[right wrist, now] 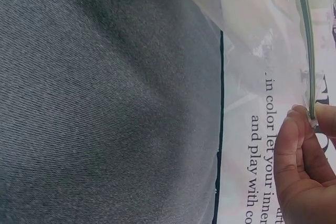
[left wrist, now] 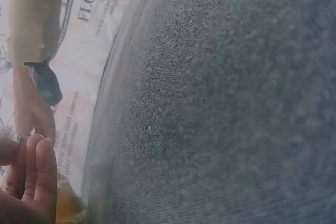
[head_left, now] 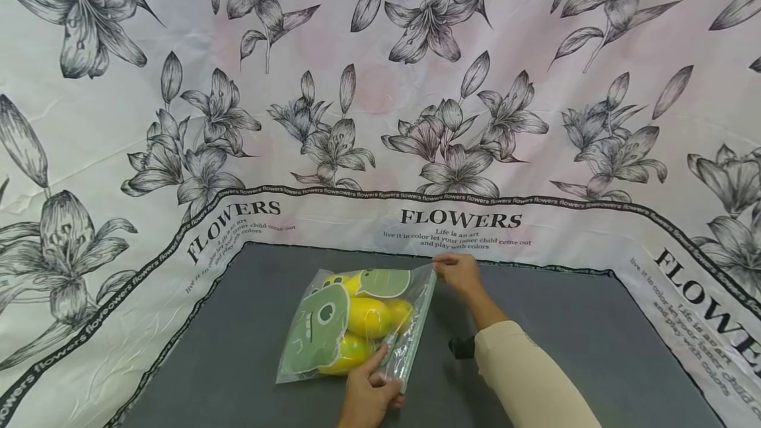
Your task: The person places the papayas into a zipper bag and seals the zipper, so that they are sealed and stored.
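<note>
A clear plastic zip bag (head_left: 291, 355) with a green cartoon face printed on it lies on the grey surface in the head view. Several smooth yellow fruits (head_left: 367, 317) show through it; their kind is not certain. Along its right side, the mouth carries a green zip strip (right wrist: 308, 40). My right hand (head_left: 460, 276) pinches the far end of that mouth between thumb and fingers, as the right wrist view also shows. At the near end, my left hand (head_left: 365, 395) grips the bag's edge, its thumb lying over the plastic. The left wrist view catches only part of this hand (left wrist: 34, 182).
The grey cloth-covered table (head_left: 238, 322) extends around the bag. A white flower-printed curtain (head_left: 380, 117) rises behind and at both sides. Under the right forearm shows a dark object (head_left: 461, 348), apparently a device worn at the wrist.
</note>
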A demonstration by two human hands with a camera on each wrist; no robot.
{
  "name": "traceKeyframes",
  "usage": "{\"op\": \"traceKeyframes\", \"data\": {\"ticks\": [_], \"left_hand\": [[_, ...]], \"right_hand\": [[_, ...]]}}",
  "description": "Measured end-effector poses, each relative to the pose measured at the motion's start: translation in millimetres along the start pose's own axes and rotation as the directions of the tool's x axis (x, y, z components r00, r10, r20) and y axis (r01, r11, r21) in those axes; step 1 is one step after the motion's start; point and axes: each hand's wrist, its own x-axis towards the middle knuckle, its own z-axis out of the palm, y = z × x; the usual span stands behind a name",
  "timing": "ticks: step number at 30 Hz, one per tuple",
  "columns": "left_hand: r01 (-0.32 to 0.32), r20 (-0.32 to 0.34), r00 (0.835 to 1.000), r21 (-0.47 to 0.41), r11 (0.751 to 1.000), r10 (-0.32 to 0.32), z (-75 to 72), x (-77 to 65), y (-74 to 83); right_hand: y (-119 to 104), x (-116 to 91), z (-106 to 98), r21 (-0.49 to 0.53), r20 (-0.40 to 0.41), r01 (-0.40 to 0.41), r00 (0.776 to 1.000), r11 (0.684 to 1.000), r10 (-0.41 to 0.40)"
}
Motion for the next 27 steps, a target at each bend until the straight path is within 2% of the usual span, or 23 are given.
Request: {"op": "traceKeyframes", "data": {"ticks": [12, 17, 22, 27], "left_hand": [[-0.022, 0.003, 1.000, -0.015, 1.000, 0.022, 1.9, -3.3, 1.4], [-0.030, -0.007, 1.000, -0.028, 0.999, 0.030, 2.3, -3.5, 0.3], [-0.001, -0.004, 1.000, -0.024, 1.000, 0.001, 0.7, -4.8, -1.5], [0.001, 0.002, 1.000, -0.014, 1.000, -0.001, -2.4, -7.8, 0.1]], "right_hand": [[1, 2, -3, 0.011, -0.022, 0.004, 1.000, 1.000, -0.004], [2, 2, -7, 0.016, -0.056, 0.005, 0.998, 1.000, -0.004], [-1, 4, -14, -0.036, -0.086, 0.009, 0.996, 0.999, -0.012], [-5, 2, -25, -0.110, -0.071, 0.013, 0.997, 0.994, -0.021]]}}
